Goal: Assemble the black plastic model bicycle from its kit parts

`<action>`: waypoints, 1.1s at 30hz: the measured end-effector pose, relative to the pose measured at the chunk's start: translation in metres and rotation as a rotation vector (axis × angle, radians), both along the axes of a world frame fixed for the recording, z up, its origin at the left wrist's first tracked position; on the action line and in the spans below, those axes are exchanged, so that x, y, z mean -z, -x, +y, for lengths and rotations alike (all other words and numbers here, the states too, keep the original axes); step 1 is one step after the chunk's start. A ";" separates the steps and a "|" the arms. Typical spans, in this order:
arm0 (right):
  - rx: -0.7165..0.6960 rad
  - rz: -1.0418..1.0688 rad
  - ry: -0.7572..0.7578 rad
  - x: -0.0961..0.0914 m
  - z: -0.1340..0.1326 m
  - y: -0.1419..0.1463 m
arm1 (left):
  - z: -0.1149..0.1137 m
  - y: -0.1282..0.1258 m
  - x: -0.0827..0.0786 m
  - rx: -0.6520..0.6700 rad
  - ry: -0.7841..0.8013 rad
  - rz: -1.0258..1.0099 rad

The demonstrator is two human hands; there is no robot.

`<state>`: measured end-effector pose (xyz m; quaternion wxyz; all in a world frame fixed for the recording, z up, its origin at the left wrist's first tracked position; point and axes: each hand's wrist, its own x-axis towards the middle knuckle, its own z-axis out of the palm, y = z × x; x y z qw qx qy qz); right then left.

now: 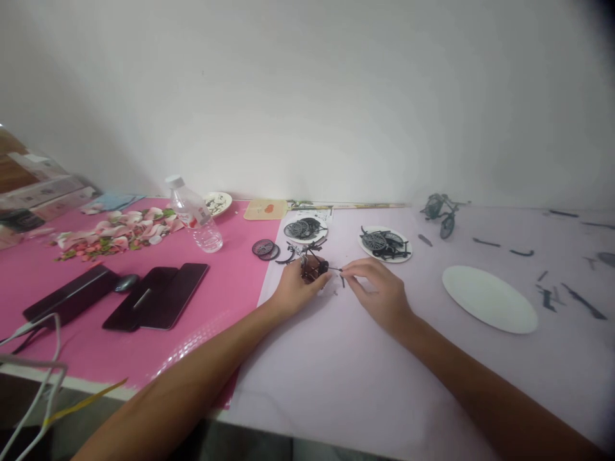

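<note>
A person's forearms [206, 358] are stretching over a pink-and-pale tabletop [288, 378], where a white plate [490, 299] is lying. Well to the plate's left, a clear water bottle [196, 221] is standing; nearer, on that side, the left hand [295, 291] is curling closed and the right hand [379, 288] is pinching thumb to forefinger. A miniature bicycle [439, 211] is standing behind the plate, slightly left. Left of the plate, a dark model frame [313, 267] is resting in the left hand's grip, while a thin dark rod [335, 269] is pointing toward it from the right's pinch.
</note>
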<state>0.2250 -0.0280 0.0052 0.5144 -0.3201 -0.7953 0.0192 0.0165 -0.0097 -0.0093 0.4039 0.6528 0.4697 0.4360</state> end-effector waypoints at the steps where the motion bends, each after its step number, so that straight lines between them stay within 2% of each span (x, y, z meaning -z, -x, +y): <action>1: -0.002 0.004 -0.001 0.000 0.000 0.000 | 0.000 0.000 0.000 -0.002 0.001 -0.001; 11: 0.028 0.036 0.015 0.003 0.000 0.001 | 0.000 0.002 0.002 -0.003 -0.018 0.023; 23: 0.017 -0.021 -0.001 0.000 -0.002 0.000 | 0.000 0.002 0.003 -0.016 -0.032 0.033; 33: 0.114 -0.121 -0.025 0.000 -0.003 -0.005 | -0.003 0.001 0.003 0.040 -0.058 0.048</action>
